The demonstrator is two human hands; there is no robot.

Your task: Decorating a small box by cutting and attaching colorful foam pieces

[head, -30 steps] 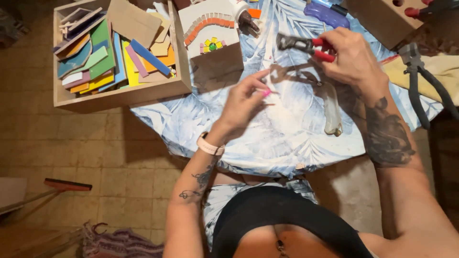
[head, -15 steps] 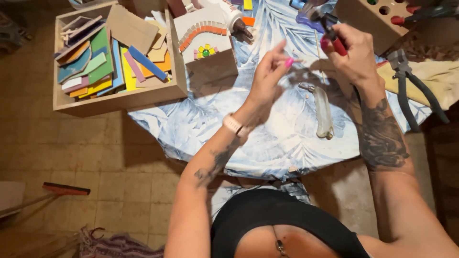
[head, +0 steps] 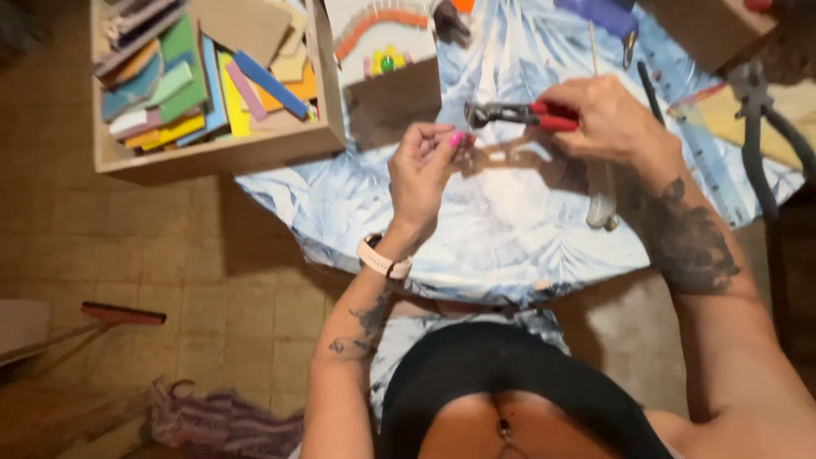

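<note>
A wooden box (head: 223, 151) of colored pieces sits far left. The left hand (head: 422, 174) pinches something too small to make out. The right hand (head: 605, 119) is closed around red-handled nippers (head: 520, 116). Bring both together slowly, squeeze gently, keep fingers (head: 454, 141) back

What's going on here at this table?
A person sits at a table covered with a blue-and-white cloth. The right hand grips red-handled nippers, jaws pointing toward the left hand, whose fingertips pinch something too small to make out. A wooden box of coloured tile pieces sits to the left, and a partly finished mosaic panel lies ahead.
</note>
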